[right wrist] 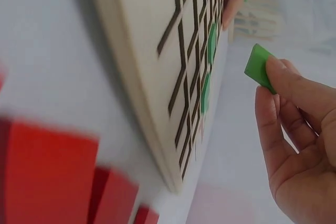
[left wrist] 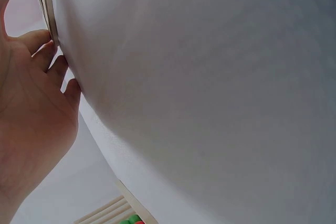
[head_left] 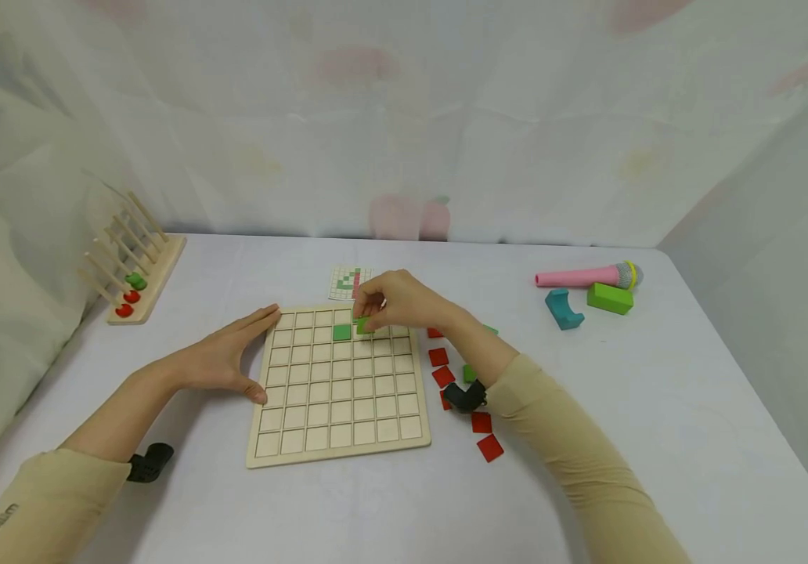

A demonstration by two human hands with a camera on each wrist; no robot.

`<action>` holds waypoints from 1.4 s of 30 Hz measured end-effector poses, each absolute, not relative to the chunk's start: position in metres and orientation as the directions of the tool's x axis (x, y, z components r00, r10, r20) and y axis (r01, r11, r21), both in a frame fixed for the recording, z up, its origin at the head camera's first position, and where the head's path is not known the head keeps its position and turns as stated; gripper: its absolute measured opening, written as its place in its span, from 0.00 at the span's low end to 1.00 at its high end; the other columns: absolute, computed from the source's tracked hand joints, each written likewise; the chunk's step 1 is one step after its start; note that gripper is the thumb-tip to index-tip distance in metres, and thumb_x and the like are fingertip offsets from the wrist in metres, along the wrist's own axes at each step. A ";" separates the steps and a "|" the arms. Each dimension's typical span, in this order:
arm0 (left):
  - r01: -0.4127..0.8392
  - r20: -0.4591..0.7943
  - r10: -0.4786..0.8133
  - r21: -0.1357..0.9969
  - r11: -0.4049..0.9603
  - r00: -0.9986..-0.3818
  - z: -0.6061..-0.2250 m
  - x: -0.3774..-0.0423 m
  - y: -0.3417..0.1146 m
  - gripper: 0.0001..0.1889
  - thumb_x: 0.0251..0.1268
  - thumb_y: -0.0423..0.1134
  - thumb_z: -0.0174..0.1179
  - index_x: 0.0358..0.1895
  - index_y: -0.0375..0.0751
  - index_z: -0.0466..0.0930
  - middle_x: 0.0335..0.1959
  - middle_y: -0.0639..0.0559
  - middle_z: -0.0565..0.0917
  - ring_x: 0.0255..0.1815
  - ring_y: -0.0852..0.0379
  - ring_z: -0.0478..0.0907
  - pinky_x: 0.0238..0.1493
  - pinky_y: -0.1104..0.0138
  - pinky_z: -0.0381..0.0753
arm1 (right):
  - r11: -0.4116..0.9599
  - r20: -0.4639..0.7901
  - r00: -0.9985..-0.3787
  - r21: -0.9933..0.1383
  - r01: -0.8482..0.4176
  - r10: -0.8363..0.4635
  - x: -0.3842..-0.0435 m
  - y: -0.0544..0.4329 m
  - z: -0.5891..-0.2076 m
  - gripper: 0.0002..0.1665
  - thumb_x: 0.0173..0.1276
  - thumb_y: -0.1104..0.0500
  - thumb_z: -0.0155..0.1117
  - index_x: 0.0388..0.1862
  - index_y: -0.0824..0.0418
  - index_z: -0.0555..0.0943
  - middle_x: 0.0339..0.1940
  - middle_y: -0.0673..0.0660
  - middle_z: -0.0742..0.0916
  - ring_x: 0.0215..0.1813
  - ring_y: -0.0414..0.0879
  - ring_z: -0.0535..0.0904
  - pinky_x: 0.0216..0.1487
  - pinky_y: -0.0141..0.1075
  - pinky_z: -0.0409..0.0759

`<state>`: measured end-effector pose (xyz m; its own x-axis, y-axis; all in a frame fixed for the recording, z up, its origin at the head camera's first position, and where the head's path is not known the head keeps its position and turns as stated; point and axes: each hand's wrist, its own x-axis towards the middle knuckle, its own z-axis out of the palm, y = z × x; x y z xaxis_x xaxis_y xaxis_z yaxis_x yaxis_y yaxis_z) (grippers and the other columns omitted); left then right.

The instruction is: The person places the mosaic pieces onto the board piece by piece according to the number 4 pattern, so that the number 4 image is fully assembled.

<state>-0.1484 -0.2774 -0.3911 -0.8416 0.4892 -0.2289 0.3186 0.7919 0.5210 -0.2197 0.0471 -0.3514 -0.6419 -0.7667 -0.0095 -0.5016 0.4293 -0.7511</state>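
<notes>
A wooden grid board (head_left: 284, 443) lies on the white table. My right hand (head_left: 404, 301) pinches a small green square tile (right wrist: 257, 66) between thumb and fingertips, just above the board's upper part. Two green tiles sit in the grid in the right wrist view: one tile (right wrist: 212, 44) and, near it, another (right wrist: 205, 93). From the head, one of them (head_left: 342, 333) shows plainly, while the other is mostly covered by my right hand. My left hand (head_left: 215, 362) rests along the board's left edge, thumb and fingers spread; its fingertips touch the rim in the left wrist view.
Several red tiles (head_left: 438, 357) and a few green ones (head_left: 470, 374) lie right of the board, partly under my right arm. A pattern card (head_left: 343, 283) lies behind it. A peg stand (head_left: 157, 276) is far left; a pink microphone (head_left: 576, 277), green block (head_left: 610, 298) and teal arch (head_left: 562, 309) are right.
</notes>
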 end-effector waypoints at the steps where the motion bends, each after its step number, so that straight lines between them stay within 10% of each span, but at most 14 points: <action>1: 0.317 -0.230 0.488 0.521 0.792 -0.842 -0.391 -0.148 -0.277 0.74 0.28 0.66 0.78 0.80 0.35 0.44 0.83 0.39 0.43 0.82 0.31 0.41 0.75 0.34 0.49 | 0.430 -0.014 -0.639 -0.751 -0.501 -0.769 -0.219 0.043 -0.352 0.09 0.57 0.64 0.76 0.36 0.59 0.86 0.35 0.51 0.89 0.37 0.39 0.82 0.43 0.28 0.82; 42: 0.308 -0.237 0.480 0.518 0.798 -0.844 -0.392 -0.149 -0.277 0.75 0.28 0.66 0.78 0.80 0.36 0.43 0.83 0.39 0.44 0.81 0.30 0.42 0.74 0.33 0.50 | 0.545 -0.158 -0.608 -0.649 -0.530 -0.778 -0.205 -0.028 -0.363 0.06 0.60 0.64 0.73 0.37 0.58 0.87 0.36 0.51 0.89 0.38 0.37 0.82 0.41 0.22 0.77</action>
<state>-0.1492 -0.2773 -0.3917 -0.8445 0.4802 -0.2372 0.3083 0.7980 0.5179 -0.2047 -0.0285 -0.3633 -0.6076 -0.7783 -0.1580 -0.5298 0.5455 -0.6494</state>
